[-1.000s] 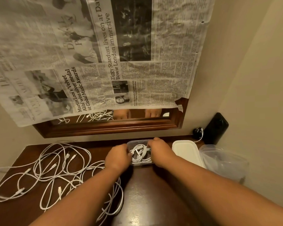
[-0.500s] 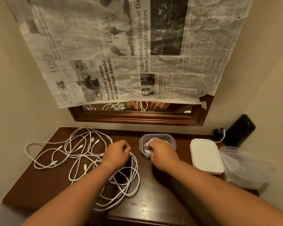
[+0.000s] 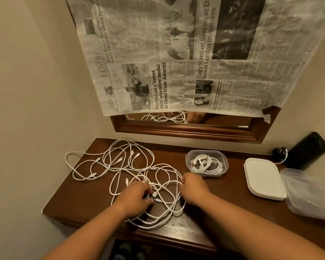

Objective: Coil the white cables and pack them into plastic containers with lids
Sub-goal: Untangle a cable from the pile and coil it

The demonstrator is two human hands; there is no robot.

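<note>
A tangle of loose white cables spreads over the left half of the dark wooden table. A small clear plastic container stands at the middle back with a coiled white cable inside it and no lid on. My left hand lies on the near part of the tangle, fingers curled among the cable strands. My right hand pinches a cable loop at the tangle's right side, just in front of the container.
White lids lie stacked right of the small container. A larger clear container sits at the far right edge. A black phone leans on the wall with a black plug beside it. A newspaper-covered mirror hangs behind.
My right hand left the small container and moved down-left to the loose cables. My left hand moved nearer into the tangle. The view shifted, showing more of the table's left side.
</note>
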